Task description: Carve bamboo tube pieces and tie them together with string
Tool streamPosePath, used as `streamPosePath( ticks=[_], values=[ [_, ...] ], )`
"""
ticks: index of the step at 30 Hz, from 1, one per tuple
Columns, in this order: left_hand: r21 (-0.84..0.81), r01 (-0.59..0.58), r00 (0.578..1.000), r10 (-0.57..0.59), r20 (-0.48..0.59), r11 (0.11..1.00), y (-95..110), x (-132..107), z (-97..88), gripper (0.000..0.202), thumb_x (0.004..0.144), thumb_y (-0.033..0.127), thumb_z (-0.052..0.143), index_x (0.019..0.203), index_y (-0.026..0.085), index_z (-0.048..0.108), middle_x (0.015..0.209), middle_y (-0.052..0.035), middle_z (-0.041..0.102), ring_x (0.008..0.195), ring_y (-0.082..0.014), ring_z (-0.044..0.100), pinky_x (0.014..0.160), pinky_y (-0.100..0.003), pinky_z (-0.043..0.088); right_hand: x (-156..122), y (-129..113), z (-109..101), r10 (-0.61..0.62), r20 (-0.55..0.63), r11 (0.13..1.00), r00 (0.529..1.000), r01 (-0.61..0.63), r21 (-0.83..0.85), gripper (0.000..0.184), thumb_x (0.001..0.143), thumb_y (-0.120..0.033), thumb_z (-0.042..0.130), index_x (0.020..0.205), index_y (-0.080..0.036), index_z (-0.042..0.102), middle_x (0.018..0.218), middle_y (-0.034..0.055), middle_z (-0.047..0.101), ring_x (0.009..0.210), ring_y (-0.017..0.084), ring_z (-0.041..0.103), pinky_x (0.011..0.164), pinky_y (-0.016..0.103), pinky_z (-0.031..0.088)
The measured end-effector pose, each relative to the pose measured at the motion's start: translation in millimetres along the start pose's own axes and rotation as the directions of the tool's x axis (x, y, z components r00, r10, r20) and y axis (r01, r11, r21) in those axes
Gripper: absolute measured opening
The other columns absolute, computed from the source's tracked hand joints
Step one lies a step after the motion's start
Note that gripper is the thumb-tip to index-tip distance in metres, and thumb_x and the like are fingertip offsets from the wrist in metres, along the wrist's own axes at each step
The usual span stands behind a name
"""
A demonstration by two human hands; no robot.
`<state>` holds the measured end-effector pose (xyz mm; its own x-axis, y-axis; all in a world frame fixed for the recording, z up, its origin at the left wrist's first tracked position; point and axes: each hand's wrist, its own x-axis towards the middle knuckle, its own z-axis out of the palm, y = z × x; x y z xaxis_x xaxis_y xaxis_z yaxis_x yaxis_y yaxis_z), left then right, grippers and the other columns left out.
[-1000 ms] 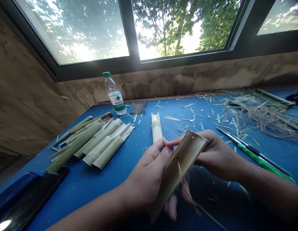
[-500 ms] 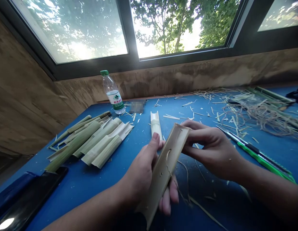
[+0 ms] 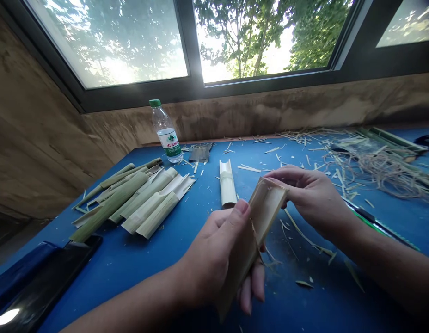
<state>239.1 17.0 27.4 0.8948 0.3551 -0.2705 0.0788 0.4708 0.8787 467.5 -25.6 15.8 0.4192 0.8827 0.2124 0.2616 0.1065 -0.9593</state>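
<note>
My left hand (image 3: 214, 252) is closed around a split bamboo piece (image 3: 268, 203), its hollow side facing up toward me. The thumb presses the near edge and the fingers wrap underneath. At the far end, the fingers of my right hand (image 3: 306, 196) pinch the bamboo's right corner. A thin strand of twine (image 3: 255, 231) lies against the hollow face, and loose fibre hangs below it. Just beyond my left hand, a short bamboo piece (image 3: 227, 185) lies on the blue table. A green utility knife (image 3: 377, 224) is partly hidden behind my right wrist.
Several split bamboo pieces (image 3: 148, 203) are piled at the left, near a dark phone-like slab (image 3: 51, 286). A water bottle (image 3: 168, 138) stands at the back. Tangled twine (image 3: 384, 171) and bamboo scraps cover the right side of the blue table (image 3: 186, 231). A window lies beyond.
Both hands and the bamboo have shifted slightly right. My left thumb has moved further up over the bamboo, covering more of it. My right hand now covers more of the knife.
</note>
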Motion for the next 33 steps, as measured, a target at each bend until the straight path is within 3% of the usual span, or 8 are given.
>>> streamPosePath(
  ticks=[5,12,15,19,23,25,30,33],
  values=[
    [-0.003,-0.050,0.999,0.050,0.019,0.999,-3.3,-1.3,0.9,0.051,0.093,0.068,0.080,0.097,0.021,0.060,0.058,0.0003,0.069,0.040,-0.0113,0.058,0.036,-0.016,0.048,1.9,0.2,-0.8,0.057,-0.015,0.998,0.998,-0.057,-0.028,0.037,0.075,-0.060,0.095,0.092,-0.028,0.089,0.099,0.0090,0.082,0.079,0.024,0.071,0.054,0.033,0.058],
    [-0.025,-0.062,0.996,0.063,0.065,0.998,0.0,-5.0,6.2,0.049,0.096,0.064,0.080,0.088,0.020,0.061,0.055,0.0023,0.063,0.040,-0.0084,0.055,0.037,-0.013,0.046,11.2,13.9,-7.4,0.130,-0.052,0.991,0.990,-0.131,-0.017,0.045,0.078,-0.065,0.095,0.099,-0.026,0.088,0.100,0.0090,0.083,0.086,0.026,0.073,0.064,0.035,0.057],
    [-0.042,-0.054,0.996,0.057,0.071,0.998,-0.1,-5.4,5.9,0.050,0.095,0.064,0.080,0.086,0.019,0.061,0.055,0.0020,0.064,0.039,-0.0080,0.056,0.038,-0.013,0.047,15.1,17.2,-9.8,0.181,-0.134,0.983,0.974,-0.178,0.033,0.045,0.075,-0.063,0.098,0.098,-0.026,0.086,0.101,0.0067,0.081,0.082,0.021,0.068,0.064,0.032,0.055],
    [-0.030,-0.045,0.997,0.047,0.062,0.999,-2.9,-3.1,2.9,0.048,0.099,0.063,0.076,0.087,0.020,0.060,0.055,0.0015,0.067,0.034,-0.0064,0.052,0.037,-0.013,0.046,15.3,10.5,-8.9,0.203,-0.186,0.946,0.961,-0.143,0.291,0.032,0.076,-0.047,0.101,0.093,-0.026,0.083,0.103,0.0022,0.074,0.085,0.017,0.064,0.065,0.027,0.056],
    [0.047,-0.027,1.000,0.028,-0.002,0.999,-3.1,1.5,-0.7,0.050,0.098,0.066,0.076,0.087,0.020,0.060,0.055,0.0005,0.067,0.036,-0.0080,0.055,0.038,-0.014,0.047,9.2,-7.0,-9.4,0.195,-0.061,0.758,0.979,-0.111,0.642,0.009,0.091,-0.030,0.082,0.090,-0.023,0.076,0.107,0.0035,0.073,0.100,0.024,0.073,0.083,0.035,0.065],
    [0.082,-0.015,0.999,0.018,-0.036,0.997,-2.2,3.8,-2.0,0.051,0.097,0.067,0.076,0.087,0.020,0.060,0.055,-0.0001,0.068,0.037,-0.0083,0.056,0.038,-0.013,0.045,6.0,-16.3,-10.9,0.180,-0.057,0.698,0.982,-0.086,0.711,0.012,0.099,-0.028,0.069,0.091,-0.021,0.074,0.112,0.0066,0.075,0.105,0.026,0.076,0.090,0.040,0.066],
    [0.129,0.022,0.999,-0.015,-0.052,0.991,-2.3,6.5,-3.8,0.049,0.099,0.065,0.075,0.086,0.019,0.060,0.057,-0.0003,0.068,0.039,-0.0085,0.057,0.038,-0.013,0.046,4.9,-28.6,-14.2,0.179,-0.115,0.674,0.977,-0.037,0.738,0.030,0.107,-0.020,0.054,0.080,-0.017,0.065,0.074,0.0021,0.061,0.068,0.017,0.067,0.075,0.035,0.067],
    [0.148,0.048,0.998,-0.040,-0.056,0.988,-4.2,6.3,-4.2,0.049,0.099,0.064,0.076,0.087,0.019,0.060,0.057,0.0006,0.068,0.039,-0.0080,0.056,0.038,-0.013,0.046,12.5,-27.9,-20.5,0.194,-0.286,0.700,0.938,0.071,0.711,0.039,0.110,-0.014,0.045,0.073,-0.018,0.055,0.067,-0.0021,0.049,0.056,0.010,0.053,0.066,0.028,0.063]
  ],
)
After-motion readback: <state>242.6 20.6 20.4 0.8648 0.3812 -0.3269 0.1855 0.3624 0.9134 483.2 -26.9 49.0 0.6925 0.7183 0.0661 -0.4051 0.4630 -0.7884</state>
